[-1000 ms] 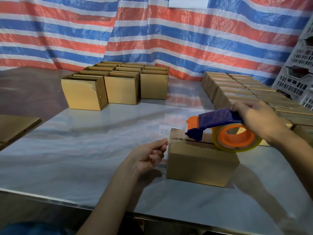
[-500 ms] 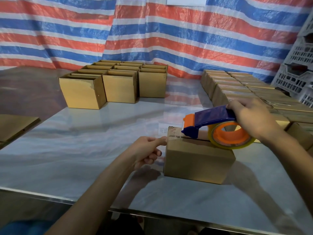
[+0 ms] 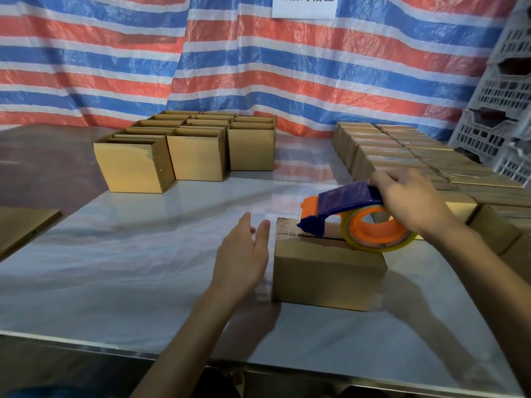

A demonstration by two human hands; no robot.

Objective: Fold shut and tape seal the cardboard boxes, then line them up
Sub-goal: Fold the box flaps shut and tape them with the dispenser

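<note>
The right hand [image 3: 413,205] holds the tape gun [image 3: 344,208] on the box [image 3: 327,271]. The left hand [image 3: 244,254] is open, beside it. With nobody holding it, the box could slide and the tape go crooked.

One tape dispenser [image 3: 347,197], one box [image 3: 327,272] beneath it, one white sign [image 3: 304,7]
</note>
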